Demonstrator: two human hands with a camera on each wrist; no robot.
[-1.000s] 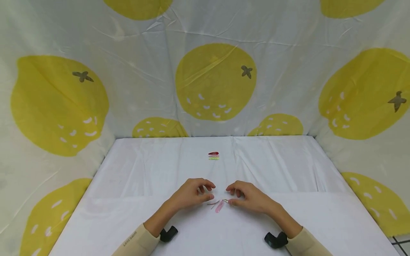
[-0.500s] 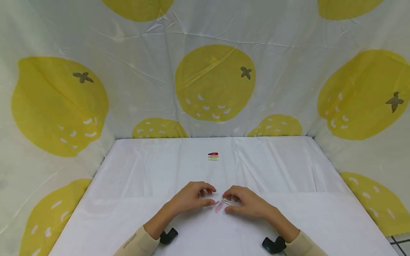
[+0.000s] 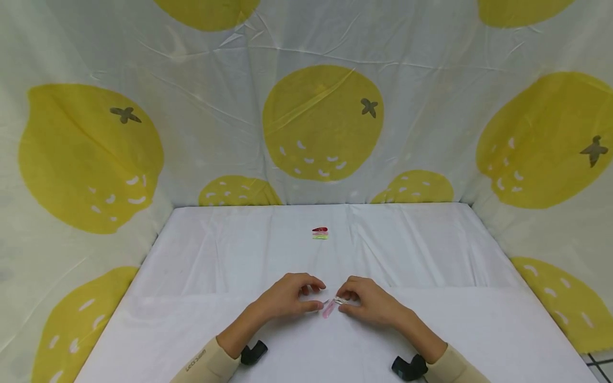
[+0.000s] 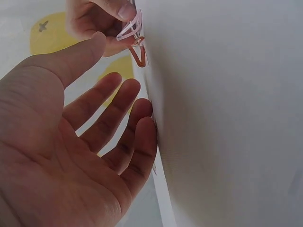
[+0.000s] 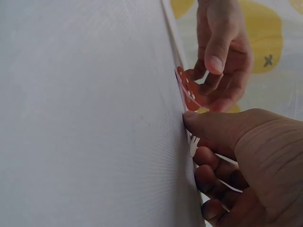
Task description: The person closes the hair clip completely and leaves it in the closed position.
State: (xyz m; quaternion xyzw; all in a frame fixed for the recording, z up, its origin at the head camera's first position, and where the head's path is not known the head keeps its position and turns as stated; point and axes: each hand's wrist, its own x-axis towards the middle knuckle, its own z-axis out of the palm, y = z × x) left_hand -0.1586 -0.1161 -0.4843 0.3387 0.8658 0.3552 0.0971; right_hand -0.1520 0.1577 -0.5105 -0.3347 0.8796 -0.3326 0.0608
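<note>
Head view places a pink snap hair clip [image 3: 328,309] low on the white-covered bench [image 3: 412,250], between the two hands. Just beside it is a silver-white hair clip [image 3: 339,300], with the curled thumb and fingers of the right hand [image 3: 369,302] around it. An orange hair clip [image 4: 138,56] shows close to the pink one in the left wrist view; whether those two touch, I cannot tell. The left hand [image 3: 286,297] is just to the other side of the clips, its thumb and loosely bent fingers spread apart and gripping nothing.

Farther back on the bench, a red hair clip [image 3: 320,229], a pink striplike clip [image 3: 320,233] and a yellow-green clip [image 3: 320,238] lie in a close stack of rows. Dark devices [image 3: 254,352] sit at both wrists, by the beige sleeves [image 3: 210,361]. Behind hangs a pale curtain [image 3: 215,101] printed with yellow lemons [image 3: 323,122].
</note>
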